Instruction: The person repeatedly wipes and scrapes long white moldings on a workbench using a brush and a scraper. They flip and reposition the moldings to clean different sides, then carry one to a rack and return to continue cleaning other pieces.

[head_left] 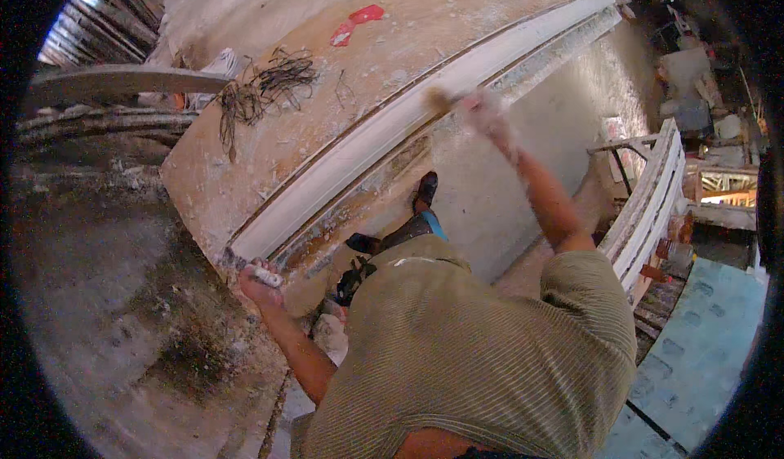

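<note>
A long white plaster moulding [359, 161] runs diagonally across a board, from near my left side to the far right. My right hand [487, 118], smeared by motion and dusted white, is closed round what looks like a brush; its tan, blurred head [438, 100] is over the moulding. My left hand [263, 286] is by the moulding's near left end, its fingers closed round a small whitish piece whose kind I cannot make out. White residue coats those fingers.
The plaster-spattered board [212, 161] carries a tangle of dark fibres [261, 91] and red scraps [357, 23]. A curved beam [122, 82] juts in at left. At right are a white slatted frame [653, 206] and a pale blue panel [694, 353]. My shoes [425, 188] are beside the board.
</note>
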Tool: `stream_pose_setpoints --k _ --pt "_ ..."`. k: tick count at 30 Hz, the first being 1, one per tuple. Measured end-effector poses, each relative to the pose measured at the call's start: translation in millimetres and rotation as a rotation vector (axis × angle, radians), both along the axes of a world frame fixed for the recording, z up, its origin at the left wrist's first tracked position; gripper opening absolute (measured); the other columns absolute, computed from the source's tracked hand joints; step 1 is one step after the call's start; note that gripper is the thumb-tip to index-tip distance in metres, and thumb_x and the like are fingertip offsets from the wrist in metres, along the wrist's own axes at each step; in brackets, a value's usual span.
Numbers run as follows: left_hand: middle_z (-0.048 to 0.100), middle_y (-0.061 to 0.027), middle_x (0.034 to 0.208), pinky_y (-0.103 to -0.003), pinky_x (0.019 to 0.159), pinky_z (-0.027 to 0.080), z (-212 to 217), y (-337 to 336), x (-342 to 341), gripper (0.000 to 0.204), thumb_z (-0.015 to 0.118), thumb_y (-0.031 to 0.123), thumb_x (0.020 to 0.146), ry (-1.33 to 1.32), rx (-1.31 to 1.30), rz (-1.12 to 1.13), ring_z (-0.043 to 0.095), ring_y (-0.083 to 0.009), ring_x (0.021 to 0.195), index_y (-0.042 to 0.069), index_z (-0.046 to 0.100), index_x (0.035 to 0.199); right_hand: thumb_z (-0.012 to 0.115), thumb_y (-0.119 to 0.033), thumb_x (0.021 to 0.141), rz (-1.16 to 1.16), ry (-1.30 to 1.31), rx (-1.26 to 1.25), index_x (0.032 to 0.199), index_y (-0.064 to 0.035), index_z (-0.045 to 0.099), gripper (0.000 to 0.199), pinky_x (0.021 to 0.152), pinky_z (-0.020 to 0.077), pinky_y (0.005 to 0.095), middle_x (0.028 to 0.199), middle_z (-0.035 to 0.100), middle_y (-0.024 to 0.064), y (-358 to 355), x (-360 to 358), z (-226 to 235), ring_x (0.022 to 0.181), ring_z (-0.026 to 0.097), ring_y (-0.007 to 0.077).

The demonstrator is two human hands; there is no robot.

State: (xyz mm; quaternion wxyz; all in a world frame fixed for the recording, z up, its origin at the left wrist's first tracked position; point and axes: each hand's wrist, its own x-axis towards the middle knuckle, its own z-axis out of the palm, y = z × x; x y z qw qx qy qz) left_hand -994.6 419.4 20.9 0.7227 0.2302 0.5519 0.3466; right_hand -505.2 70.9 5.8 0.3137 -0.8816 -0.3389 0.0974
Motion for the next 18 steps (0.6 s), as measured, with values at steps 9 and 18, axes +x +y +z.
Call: stream_pose_setpoints --k 9,18 --pt "0.052 -0.0035 0.070 -0.032 0.046 0.048 -27 -55 150 0.016 0.054 0.020 0.082 0.085 0.033 -0.312 0.051 -0.0168 0.049 0.012 0.048 0.093 0.057 -0.031 0.089 0.431 0.170 0.227 0.115 -0.0130 0.066 0.032 0.094 0.0452 0.0406 0.115 0.064 0.0112 56 13 35 0.106 0.059 0.0281" --pt "0.051 -0.0001 0.073 -0.030 0.049 0.050 9 -120 256 0.015 0.056 0.017 0.082 0.149 0.173 -0.396 0.052 -0.0140 0.055 0.012 0.051 0.096 0.067 -0.026 0.080 -0.086 -0.039 -0.008 0.085 -0.0042 0.074 0.023 0.064 0.0502 0.0300 0.078 0.072 0.0090 -91 346 2 0.070 0.063 0.0097"
